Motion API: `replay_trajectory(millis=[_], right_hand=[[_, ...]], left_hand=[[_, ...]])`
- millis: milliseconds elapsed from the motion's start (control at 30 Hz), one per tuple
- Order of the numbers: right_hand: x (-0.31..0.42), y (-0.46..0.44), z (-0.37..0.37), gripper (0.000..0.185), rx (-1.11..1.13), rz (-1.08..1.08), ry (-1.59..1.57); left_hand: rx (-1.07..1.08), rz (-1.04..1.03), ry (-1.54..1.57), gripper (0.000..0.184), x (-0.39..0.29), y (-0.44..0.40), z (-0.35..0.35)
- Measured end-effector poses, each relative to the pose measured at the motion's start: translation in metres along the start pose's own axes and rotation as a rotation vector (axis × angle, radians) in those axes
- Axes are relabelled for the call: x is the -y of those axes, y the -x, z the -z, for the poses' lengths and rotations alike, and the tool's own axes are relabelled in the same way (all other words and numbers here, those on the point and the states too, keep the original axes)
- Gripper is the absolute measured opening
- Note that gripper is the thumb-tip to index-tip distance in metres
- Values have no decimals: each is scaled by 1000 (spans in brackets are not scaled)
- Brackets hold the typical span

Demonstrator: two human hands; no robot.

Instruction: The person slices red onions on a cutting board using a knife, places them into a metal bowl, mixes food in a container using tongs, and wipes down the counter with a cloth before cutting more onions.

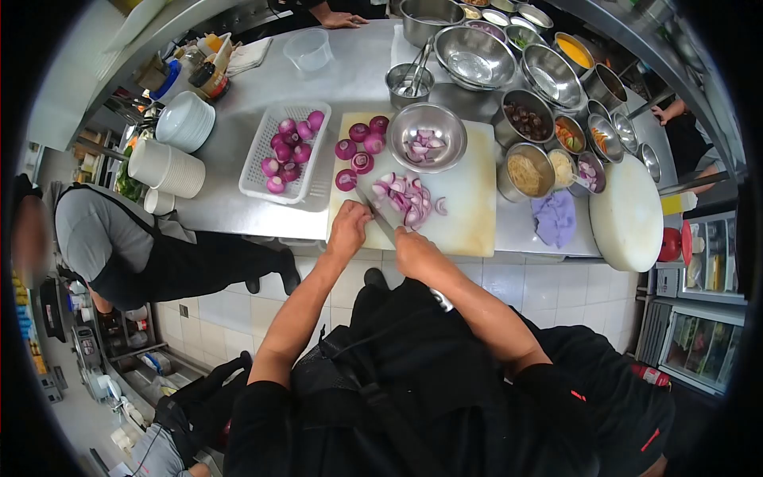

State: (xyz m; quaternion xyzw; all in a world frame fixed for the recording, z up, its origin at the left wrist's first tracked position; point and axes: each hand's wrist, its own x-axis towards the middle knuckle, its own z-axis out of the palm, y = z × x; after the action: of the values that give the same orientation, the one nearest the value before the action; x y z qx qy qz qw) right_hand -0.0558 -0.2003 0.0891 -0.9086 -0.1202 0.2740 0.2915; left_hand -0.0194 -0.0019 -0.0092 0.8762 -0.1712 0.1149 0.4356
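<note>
At the near edge of the white cutting board [469, 215], my right hand [415, 253] is wrapped round the handle of a knife [383, 226]. The blade points up and left. My left hand [350, 226] is at the blade's left side with its fingers bent together; what they press on is hidden. Cut red onion pieces [412, 200] lie to the right of the blade. Several peeled whole red onions [373, 143] sit at the board's upper left. A steel bowl [451, 139] with onion pieces inside stands at the board's top.
Left of the board is a white basket [253, 171] of red onions. Steel bowls [475, 57] and food pots [524, 171] crowd the right, near a purple cloth [554, 216] and a round white board [625, 216]. A co-worker [107, 238] stands at the left; other people's hands show beyond the table.
</note>
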Motion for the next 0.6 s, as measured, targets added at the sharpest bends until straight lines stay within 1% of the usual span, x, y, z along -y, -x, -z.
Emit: replay_trajectory(millis=[67,167,200,267,300,367,400,467,567,600], right_hand=[[-9,-11,-7,27,-30,-18,13],[-14,-4,12,29,6,-35,-105],[-19,-4,5,29,-113,23,-18],[-29,-1,-4,28,-117,23,-10],[-28,2,-2,28,-120,22,-5],[-8,7,6,31,-50,-51,28],[-1,8,7,32,-15,-89,43],[1,7,1,33,-23,-57,72],[0,6,-2,32,-40,-17,99],[0,6,-1,32,-48,-6,106]], left_hand=[[-10,-3,9,12,0,0,1],[-52,-74,-5,13,-11,-8,3],[-34,-59,-70,13,-12,-8,5],[3,-28,-201,13,-14,-5,8],[-9,32,-194,12,-15,-3,7],[-29,149,-179,11,-13,0,2],[-22,160,-117,10,-10,0,1],[-13,186,6,9,-3,1,1],[21,106,7,7,2,-6,10],[27,40,-13,7,4,-9,13]])
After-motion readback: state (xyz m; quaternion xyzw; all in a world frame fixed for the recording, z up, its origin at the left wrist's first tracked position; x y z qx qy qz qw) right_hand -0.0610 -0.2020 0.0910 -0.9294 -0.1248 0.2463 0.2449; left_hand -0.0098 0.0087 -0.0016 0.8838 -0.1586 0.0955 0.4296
